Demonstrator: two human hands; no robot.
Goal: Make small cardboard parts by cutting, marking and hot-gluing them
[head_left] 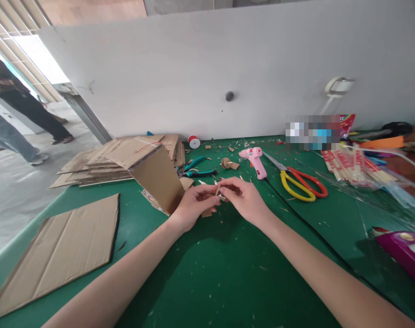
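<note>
A flat cardboard sheet [67, 253] lies near the left edge of the worktop [214, 273]. A standing cardboard form [157, 175] crowds the left hand [194, 205]; its fingers and those of the right hand [247, 199] pinch a small cardboard piece [218, 189] — with broad green room between the forearms [132, 269]. Rightward lie a pink glue gun [258, 164], scissors [285, 176] and — far right — a purple object [400, 250].

Both forearms [125, 269] converge, fingers [211, 201] curled and pinching.
</note>
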